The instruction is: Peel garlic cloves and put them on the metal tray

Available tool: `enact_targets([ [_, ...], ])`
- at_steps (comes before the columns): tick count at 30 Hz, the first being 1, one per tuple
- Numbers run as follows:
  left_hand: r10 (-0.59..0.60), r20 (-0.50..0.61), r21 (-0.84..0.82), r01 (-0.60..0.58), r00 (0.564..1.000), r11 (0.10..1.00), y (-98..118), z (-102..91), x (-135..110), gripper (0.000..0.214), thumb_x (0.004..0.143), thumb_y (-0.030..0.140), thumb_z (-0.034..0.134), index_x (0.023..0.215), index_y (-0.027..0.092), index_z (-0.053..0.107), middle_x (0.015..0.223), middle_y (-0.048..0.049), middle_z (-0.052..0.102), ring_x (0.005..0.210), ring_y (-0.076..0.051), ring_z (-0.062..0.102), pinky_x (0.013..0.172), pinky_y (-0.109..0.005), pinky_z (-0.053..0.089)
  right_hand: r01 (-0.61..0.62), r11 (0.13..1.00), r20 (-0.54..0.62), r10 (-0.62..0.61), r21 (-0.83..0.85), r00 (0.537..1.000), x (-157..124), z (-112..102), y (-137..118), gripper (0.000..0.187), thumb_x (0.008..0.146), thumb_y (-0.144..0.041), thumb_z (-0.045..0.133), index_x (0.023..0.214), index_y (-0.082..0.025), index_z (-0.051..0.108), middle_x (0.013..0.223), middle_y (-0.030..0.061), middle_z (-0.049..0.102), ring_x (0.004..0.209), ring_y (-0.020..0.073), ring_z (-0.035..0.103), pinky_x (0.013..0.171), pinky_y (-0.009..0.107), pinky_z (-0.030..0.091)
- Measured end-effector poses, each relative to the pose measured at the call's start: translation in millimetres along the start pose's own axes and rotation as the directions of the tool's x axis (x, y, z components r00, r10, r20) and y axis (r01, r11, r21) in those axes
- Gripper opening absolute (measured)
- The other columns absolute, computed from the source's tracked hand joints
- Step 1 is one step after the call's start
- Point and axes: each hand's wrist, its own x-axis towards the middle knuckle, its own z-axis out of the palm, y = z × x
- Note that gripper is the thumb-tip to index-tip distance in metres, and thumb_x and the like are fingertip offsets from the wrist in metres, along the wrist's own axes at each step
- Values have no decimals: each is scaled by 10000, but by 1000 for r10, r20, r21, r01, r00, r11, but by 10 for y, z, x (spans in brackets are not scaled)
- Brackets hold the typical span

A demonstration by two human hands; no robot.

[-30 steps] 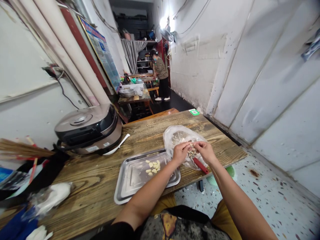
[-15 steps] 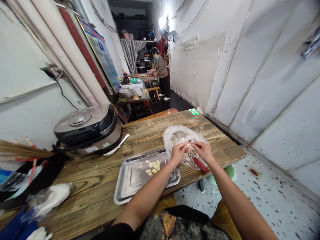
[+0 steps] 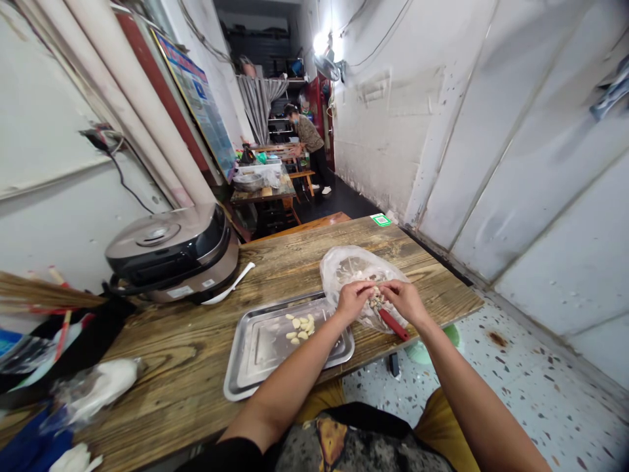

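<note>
Both hands meet over a clear plastic bag of garlic on the wooden table. My left hand pinches a small garlic clove between thumb and fingers. My right hand is closed on a red-handled knife, whose handle sticks out below the palm; its fingertips touch the same clove. Left of the bag lies a steel tray with several peeled cloves in a small pile.
A rice cooker with a white spoon stands at the table's back left. Bags and a broom crowd the left end. A green stool sits under the table edge. A person works at a far table down the corridor.
My hands have barely shifted, still working the clove over the bag. The person in the background has bent toward the far table.
</note>
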Motion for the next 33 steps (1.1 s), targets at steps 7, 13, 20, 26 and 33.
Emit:
enact_targets([
  [7, -96, -35, -220, 86, 995, 972, 100, 24, -6, 206, 701, 289, 642, 851, 157, 692, 696, -42, 691, 603, -155, 641, 632, -285, 531, 105, 990, -49, -109, -94, 993, -47, -32, -121, 242, 813, -310, 482, 780, -165, 674, 724, 48, 656, 656, 164, 573, 623, 258, 415],
  [13, -113, -8, -311, 105, 994, 945, 151, 12, 15, 263, 667, 350, 678, 850, 162, 696, 717, -45, 694, 639, -164, 645, 680, -306, 528, 181, 971, -110, -199, -155, 974, -50, -13, -175, 217, 822, -282, 462, 769, -164, 636, 722, 51, 636, 676, 165, 567, 643, 260, 410],
  [20, -213, 100, -489, 235, 972, 840, 219, -32, 21, 323, 632, 353, 713, 856, 123, 682, 668, -35, 668, 599, -127, 602, 665, -277, 504, 39, 996, -170, -24, 84, 985, 52, 111, 65, 253, 781, -342, 466, 748, -145, 621, 687, 42, 636, 625, 156, 566, 596, 247, 427],
  [26, -304, 89, -461, 310, 948, 832, 87, 229, 25, 267, 695, 340, 646, 831, 110, 654, 703, -54, 654, 590, -123, 575, 620, -268, 483, -106, 991, -207, 120, 77, 971, 167, 331, 271, 236, 699, -332, 481, 629, -150, 615, 606, 42, 634, 564, 158, 564, 547, 240, 414],
  [33, -261, -389, -3, 282, 884, 960, -291, 470, 422, 231, 818, 293, 437, 865, 158, 619, 722, -33, 650, 639, -126, 583, 634, -233, 451, -302, 942, -413, 335, 145, 847, 497, 420, 361, 246, 726, -307, 390, 600, -174, 553, 565, 55, 605, 559, 157, 544, 518, 229, 400],
])
